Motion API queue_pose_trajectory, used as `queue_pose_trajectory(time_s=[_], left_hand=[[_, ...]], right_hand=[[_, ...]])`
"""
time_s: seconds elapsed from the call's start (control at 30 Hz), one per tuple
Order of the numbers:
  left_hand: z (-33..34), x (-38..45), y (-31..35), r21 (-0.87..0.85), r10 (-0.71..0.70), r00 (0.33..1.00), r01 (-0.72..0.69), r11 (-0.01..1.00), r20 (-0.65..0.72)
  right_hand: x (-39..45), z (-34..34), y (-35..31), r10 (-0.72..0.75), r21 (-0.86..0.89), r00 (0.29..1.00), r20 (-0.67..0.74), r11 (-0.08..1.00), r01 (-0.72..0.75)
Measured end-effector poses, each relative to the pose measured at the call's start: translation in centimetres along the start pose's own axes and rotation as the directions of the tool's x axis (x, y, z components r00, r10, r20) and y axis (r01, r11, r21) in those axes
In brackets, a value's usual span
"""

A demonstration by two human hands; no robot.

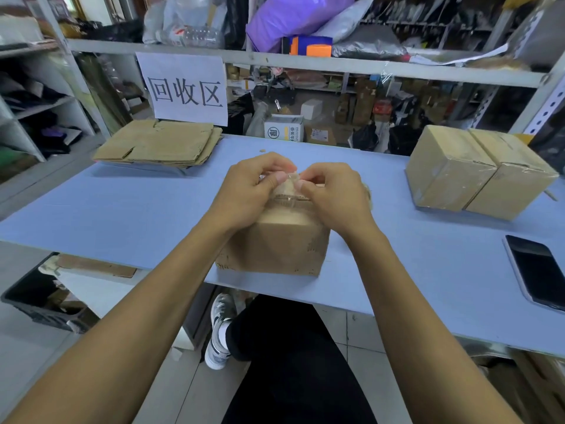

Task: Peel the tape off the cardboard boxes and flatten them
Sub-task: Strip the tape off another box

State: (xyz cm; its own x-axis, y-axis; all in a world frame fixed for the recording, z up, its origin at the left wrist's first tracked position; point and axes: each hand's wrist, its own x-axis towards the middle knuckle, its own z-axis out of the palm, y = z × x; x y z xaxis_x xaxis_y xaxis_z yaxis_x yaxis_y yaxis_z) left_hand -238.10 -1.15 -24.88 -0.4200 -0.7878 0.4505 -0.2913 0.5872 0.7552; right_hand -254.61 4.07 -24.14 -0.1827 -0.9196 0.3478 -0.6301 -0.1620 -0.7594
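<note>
At about ten o'clock on the blue table (128, 209) lies a stack of flattened cardboard (159, 143), set just in front of a white paper sign (185, 88) with three large characters, which hangs from the shelf rail behind. Below the table's near left edge, at eight o'clock, a dark crate (33, 298) stands on the floor with a scrap of cardboard beside it. In the middle, near the table's front edge, sits a small closed cardboard box (281, 246), and both hands work at its top. The left hand (247, 191) comes in from seven o'clock with its fingers curled over the far top edge and its thumb pressed against a lifted strip of clear tape (289, 186), pinching it. The right hand (333, 194) comes in from five o'clock, its fingers likewise curled, with thumb and forefinger clamped on the same bit of tape just beside the left thumb; the two hands nearly touch. The tape strip rises from the box's top seam between the thumbs. At two o'clock, well apart from the hands, two taped cardboard boxes (477, 169) stand side by side and touching. At four o'clock a dark phone (536, 270) lies flat near the table's right front edge.
</note>
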Motion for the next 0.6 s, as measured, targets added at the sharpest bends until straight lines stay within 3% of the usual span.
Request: queue_pose_trajectory(time_s=[0.17,0.27,0.47,0.6], left_hand=[[-0.5,0.1,0.3,-0.040,-0.076,0.996,0.078,0.996,0.044],[-0.7,0.2,0.2,-0.121,-0.113,0.989,0.124,0.985,0.095],[-1.2,0.5,-0.6,-0.195,-0.138,0.987,0.152,0.969,0.086],[-1.0,0.3,-0.3,-0.185,-0.134,0.991,0.135,0.973,0.017]], right_hand=[[0.4,1.0,0.1,0.080,-0.027,0.996,-0.035,0.996,-0.081],[0.2,1.3,0.6,0.119,0.042,0.990,-0.082,0.992,-0.115],[-0.3,1.8,1.4,-0.002,0.039,0.999,-0.045,0.999,0.004],[-0.9,1.8,1.1,0.000,0.047,0.999,-0.041,0.999,0.002]])
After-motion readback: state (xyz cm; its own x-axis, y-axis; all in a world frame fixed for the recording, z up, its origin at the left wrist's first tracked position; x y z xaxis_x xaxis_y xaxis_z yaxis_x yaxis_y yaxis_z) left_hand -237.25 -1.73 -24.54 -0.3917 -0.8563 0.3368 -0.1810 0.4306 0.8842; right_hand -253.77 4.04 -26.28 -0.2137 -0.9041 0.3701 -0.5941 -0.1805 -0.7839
